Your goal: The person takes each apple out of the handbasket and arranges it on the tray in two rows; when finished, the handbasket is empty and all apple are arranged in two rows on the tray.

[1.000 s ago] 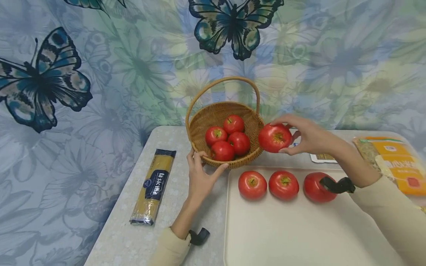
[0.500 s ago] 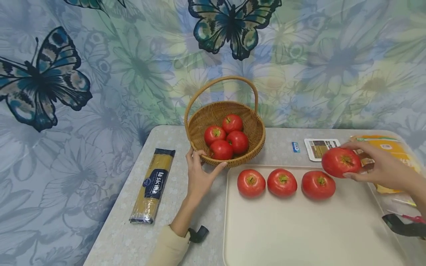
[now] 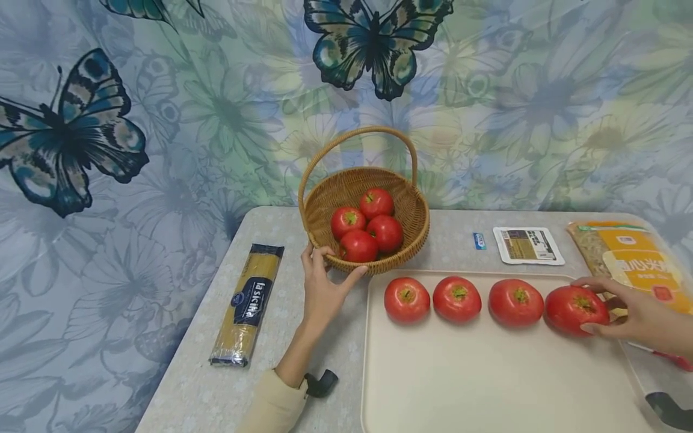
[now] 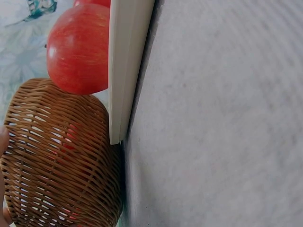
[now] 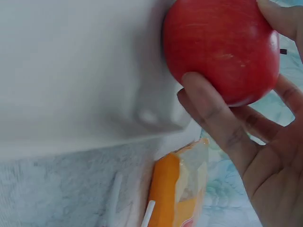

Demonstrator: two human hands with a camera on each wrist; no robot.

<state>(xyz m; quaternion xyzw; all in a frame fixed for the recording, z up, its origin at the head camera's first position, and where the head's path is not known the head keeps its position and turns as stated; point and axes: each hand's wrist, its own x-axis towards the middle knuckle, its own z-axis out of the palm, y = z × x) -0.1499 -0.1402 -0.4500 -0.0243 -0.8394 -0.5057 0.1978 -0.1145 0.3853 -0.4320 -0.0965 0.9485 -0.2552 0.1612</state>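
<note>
Pinching a glossy red apple (image 3: 575, 310) at the far right corner of the smooth cream tray (image 3: 487, 379), the right hand (image 3: 644, 317) curls round its side. The left hand (image 3: 323, 291) grips the woven basket (image 3: 338, 192) by its near rim. Toward the left edge of the desk (image 3: 189, 391), a shiny plastic packet (image 3: 249, 305) reads “la sici…”.
</note>
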